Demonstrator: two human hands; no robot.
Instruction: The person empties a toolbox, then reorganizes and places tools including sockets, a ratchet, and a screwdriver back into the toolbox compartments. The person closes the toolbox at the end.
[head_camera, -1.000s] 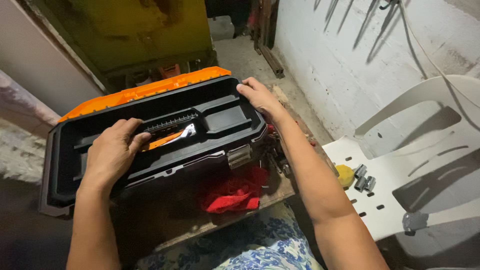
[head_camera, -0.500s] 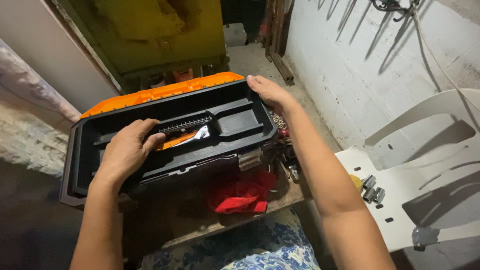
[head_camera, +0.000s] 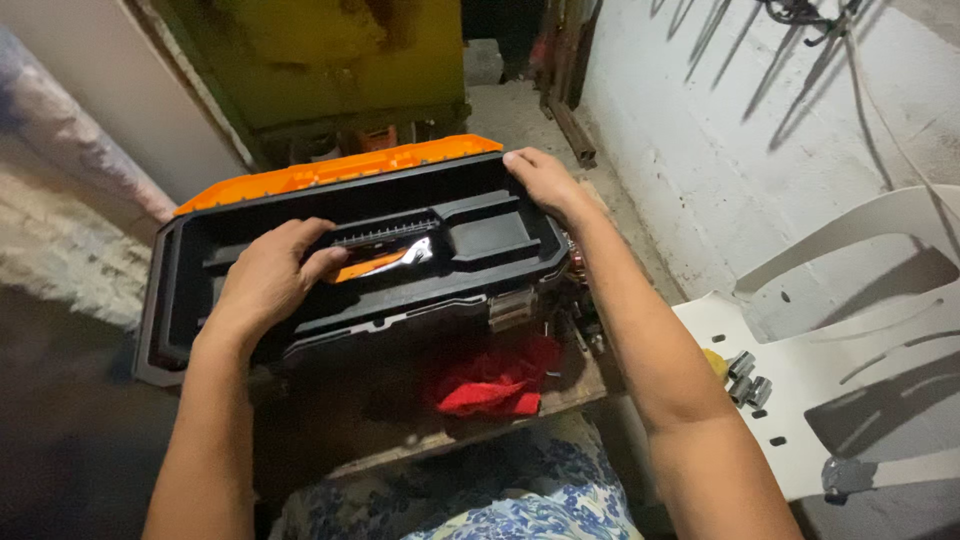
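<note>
Toolbox tray (head_camera: 480, 235) between left hand (head_camera: 270, 285) and right hand (head_camera: 545, 185) grip.

White chair (head_camera: 850, 370) cut off at right edge.

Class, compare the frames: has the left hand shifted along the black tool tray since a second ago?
No. The left hand remains on the black tray's centre handle, beside the orange-handled tool; only the camera view has shifted.

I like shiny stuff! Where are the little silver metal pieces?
The silver sockets lie on the white plastic chair, low on the right, just beyond the right arm.
</note>
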